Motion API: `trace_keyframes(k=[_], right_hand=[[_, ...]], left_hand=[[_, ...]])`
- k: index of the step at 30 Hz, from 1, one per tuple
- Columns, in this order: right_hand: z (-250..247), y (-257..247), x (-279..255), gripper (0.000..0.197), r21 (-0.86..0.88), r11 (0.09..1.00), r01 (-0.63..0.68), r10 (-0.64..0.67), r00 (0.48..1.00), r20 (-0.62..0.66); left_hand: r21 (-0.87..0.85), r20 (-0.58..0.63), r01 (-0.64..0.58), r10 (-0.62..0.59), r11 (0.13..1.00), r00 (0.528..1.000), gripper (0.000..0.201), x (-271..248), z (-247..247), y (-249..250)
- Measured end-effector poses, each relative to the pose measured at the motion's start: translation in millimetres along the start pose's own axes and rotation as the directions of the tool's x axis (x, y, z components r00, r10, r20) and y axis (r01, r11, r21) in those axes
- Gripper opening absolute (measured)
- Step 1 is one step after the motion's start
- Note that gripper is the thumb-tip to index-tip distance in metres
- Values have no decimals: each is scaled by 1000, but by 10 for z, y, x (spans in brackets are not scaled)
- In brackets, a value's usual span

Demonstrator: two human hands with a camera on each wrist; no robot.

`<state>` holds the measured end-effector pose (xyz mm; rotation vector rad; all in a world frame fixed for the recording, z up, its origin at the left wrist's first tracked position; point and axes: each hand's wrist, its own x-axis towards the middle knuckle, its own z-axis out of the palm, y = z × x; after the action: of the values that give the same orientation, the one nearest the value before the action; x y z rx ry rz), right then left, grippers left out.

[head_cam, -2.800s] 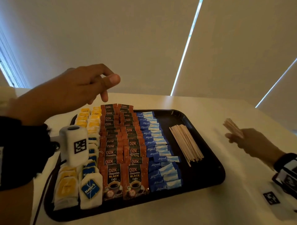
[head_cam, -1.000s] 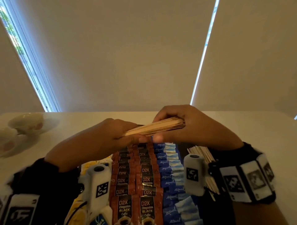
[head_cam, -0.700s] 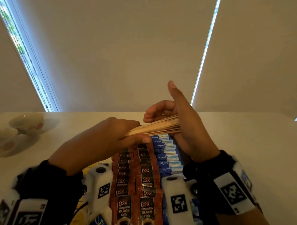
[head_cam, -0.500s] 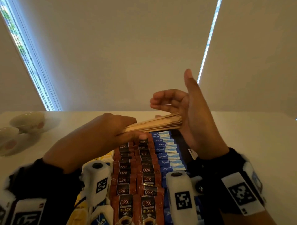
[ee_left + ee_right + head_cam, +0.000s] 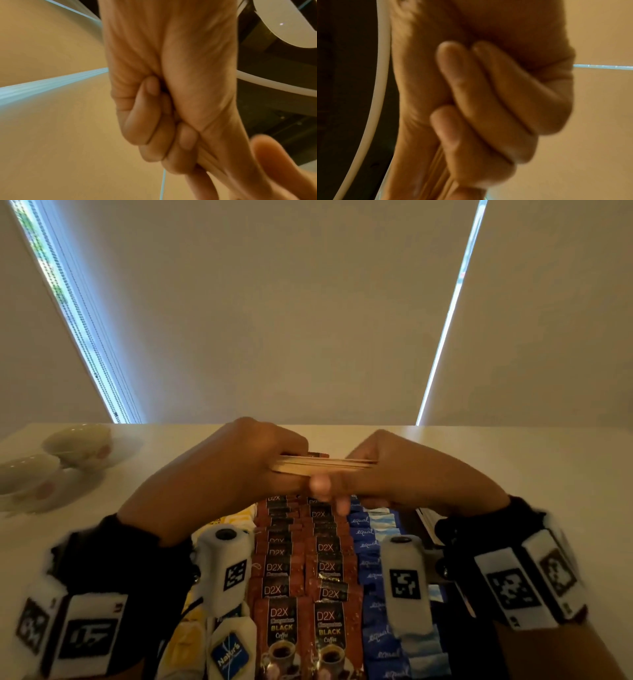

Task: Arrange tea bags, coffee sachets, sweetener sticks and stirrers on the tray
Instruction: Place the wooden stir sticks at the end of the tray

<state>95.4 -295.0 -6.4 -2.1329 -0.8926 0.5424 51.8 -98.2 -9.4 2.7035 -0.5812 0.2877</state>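
A bundle of wooden stirrers [image 5: 322,465] lies level in the air above the far end of the black tray [image 5: 479,642]. My left hand [image 5: 239,470] grips its left end and my right hand [image 5: 397,474] grips its right end, fingers curled round it [image 5: 440,169]. The left wrist view shows my left fingers [image 5: 145,121] curled into the palm. Below them lie rows of red coffee sachets [image 5: 301,577], blue sweetener sticks [image 5: 373,546], and tea bags [image 5: 229,652] at the left. More stirrers [image 5: 428,520] show on the tray, mostly hidden by my right wrist.
Two pale cups on saucers [image 5: 65,460] stand on the white table [image 5: 548,467] at the far left. The wall with window blinds rises behind the table's far edge.
My right hand, flat and upright against the bundle's end half a second ago, has closed round that end. The bundle has levelled out and both hands have dropped slightly.
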Motion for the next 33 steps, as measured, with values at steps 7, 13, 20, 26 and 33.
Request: trace_keyframes(k=[7,13,20,26,33], right_hand=[[88,85,154,76,-167,977,131,-157,976,-154],[112,62,137,79,-198,968,155,-205,942,-266],[103,-69,35,71,-191,966,175,-229,919,-320],[81,-93,31,64,-201,963,180,-241,909,-341],[62,-54,57,75,-401,913,78,-205,936,-287]], left_hand=[[-306,-53,84,-104,948,993,42,-61,-65,-6],[-690,-202,60,-271,721,941,73,-8,-117,106],[-785,-279,-20,-324,619,904,70,35,-72,166],[-761,-348,-74,-309,644,885,59,-1,-147,111],[-275,-147,259,-307,926,940,54,-43,-43,141]])
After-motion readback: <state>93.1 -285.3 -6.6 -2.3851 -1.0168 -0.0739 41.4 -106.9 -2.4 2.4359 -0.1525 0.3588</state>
